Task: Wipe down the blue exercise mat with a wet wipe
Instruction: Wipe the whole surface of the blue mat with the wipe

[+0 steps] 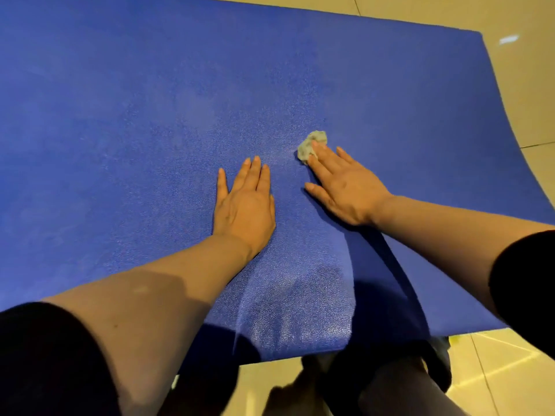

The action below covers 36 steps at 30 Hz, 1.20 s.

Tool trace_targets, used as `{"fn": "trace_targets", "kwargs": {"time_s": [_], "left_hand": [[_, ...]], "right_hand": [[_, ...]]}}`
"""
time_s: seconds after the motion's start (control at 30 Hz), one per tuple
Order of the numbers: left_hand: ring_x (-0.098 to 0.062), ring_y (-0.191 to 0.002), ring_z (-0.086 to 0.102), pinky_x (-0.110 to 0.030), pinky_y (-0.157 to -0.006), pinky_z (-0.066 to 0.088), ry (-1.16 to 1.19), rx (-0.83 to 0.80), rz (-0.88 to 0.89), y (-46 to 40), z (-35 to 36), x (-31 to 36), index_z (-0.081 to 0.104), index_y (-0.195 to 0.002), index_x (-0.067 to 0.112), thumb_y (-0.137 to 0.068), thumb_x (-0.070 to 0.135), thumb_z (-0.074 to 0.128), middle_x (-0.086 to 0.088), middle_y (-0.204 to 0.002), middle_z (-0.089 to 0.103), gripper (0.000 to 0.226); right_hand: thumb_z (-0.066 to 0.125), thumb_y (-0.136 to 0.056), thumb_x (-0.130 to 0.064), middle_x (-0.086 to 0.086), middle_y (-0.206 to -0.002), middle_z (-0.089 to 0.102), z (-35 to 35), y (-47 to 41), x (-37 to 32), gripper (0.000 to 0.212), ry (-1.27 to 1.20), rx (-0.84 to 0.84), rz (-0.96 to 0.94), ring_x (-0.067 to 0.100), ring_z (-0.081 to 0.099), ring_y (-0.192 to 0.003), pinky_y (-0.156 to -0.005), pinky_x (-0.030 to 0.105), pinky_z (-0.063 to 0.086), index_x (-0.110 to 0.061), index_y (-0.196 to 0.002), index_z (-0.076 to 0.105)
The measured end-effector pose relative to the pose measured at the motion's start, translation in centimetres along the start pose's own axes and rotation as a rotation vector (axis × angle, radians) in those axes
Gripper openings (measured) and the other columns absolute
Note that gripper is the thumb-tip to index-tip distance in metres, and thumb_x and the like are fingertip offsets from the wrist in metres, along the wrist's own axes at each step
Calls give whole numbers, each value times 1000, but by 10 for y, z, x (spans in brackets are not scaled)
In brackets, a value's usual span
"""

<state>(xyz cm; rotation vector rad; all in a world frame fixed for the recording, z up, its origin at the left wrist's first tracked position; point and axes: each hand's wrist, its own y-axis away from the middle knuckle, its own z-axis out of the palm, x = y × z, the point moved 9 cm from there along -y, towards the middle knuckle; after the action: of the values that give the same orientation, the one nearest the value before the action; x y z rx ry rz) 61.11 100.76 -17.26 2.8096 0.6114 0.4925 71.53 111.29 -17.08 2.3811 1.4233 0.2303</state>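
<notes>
Fingers (322, 157) of right hand (345, 187) straight, pressing crumpled wet wipe (310, 145) onto pebbled blue mat (150, 115); left hand (244, 205) flat.

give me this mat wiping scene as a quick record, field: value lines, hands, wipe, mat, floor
left hand: left hand lies flat on the mat, fingers straight, holding nothing
right hand: right hand presses straight fingers on the wipe
wipe: crumpled wet wipe, greyish, under the right fingertips, on the mat
mat: blue exercise mat, textured, spread on the floor
sheen: glossy patch near the mat's near edge, possibly damp
floor: pale tiled floor around the mat
sleeves: dark sleeves pushed up both arms
</notes>
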Motion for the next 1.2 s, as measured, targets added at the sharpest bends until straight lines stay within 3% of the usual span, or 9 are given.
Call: {"fn": "trace_targets", "kwargs": {"time_s": [0.1,0.23,0.33,0.47,0.67,0.87,1.03,1.1,1.2], "left_hand": [[-16,-150,-4,-50,-119,-8,-28,-30,-3,5,2,0,6,-155,13,-105,27,25,-2,-163,-2,55],[-15,-150,-3,-52,-119,-7,-51,-69,-7,20,8,9,7,-155,14,-104,26,25,-1,-163,-1,56],[-16,-150,-3,-54,-118,-7,-49,-118,-8,39,13,21,6,-155,13,-104,26,26,-2,-163,-1,57],[-15,-150,-6,-54,-118,-8,-35,-149,-32,71,18,31,4,-155,15,-105,27,23,0,-163,-4,55],[-11,-149,-6,-53,-118,-9,-4,-138,-106,109,21,38,4,-155,18,-105,31,22,1,-163,-4,55],[-11,-149,-6,-54,-118,-10,18,-130,-124,122,17,43,6,-155,19,-105,34,26,2,-163,-3,57],[-10,-149,-5,-53,-118,-10,-6,-110,-130,123,17,36,8,-155,20,-104,35,27,2,-163,-2,56],[-11,-149,-4,-52,-118,-9,10,-89,-139,123,18,37,10,-155,18,-104,32,28,0,-163,0,56],[-12,-149,-4,-51,-118,-10,54,-66,-154,123,20,43,11,-155,17,-104,29,28,0,-163,0,55]], "right_hand": [[20,-101,-52,13,-162,-5,5,-4,-3,72,-64,-8,152,22,-5,-150,-120,33,-7,-7,-155,5],[-2,-88,-62,14,-162,-4,15,25,-63,87,-61,-40,-108,23,-5,-150,-119,32,-8,-6,-154,4],[-9,-85,-68,11,-162,-6,14,38,-45,91,47,-165,-175,20,-6,-150,-119,31,-10,-8,-154,-1],[12,-99,-56,11,-162,-9,7,36,-7,75,82,-228,42,20,-8,-150,-121,34,-7,-8,-155,-4],[14,-101,-54,8,-162,-12,23,75,-78,71,-35,-211,-201,17,-11,-149,-120,32,-9,-11,-155,-5],[10,-99,-56,10,-162,-11,21,73,-21,74,-53,-135,71,19,-9,-149,-121,35,-7,-8,-155,-1],[-13,-83,-68,6,-163,-2,28,107,-90,93,-156,-83,-137,16,-4,-150,-118,31,-12,-11,-155,7],[-12,-87,-64,3,-163,1,20,104,-71,87,-137,-47,-90,13,0,-150,-118,34,-12,-15,-156,9],[9,-100,-53,4,-163,0,22,98,-23,67,-102,-65,100,13,-1,-150,-120,37,-10,-14,-155,6]]}}
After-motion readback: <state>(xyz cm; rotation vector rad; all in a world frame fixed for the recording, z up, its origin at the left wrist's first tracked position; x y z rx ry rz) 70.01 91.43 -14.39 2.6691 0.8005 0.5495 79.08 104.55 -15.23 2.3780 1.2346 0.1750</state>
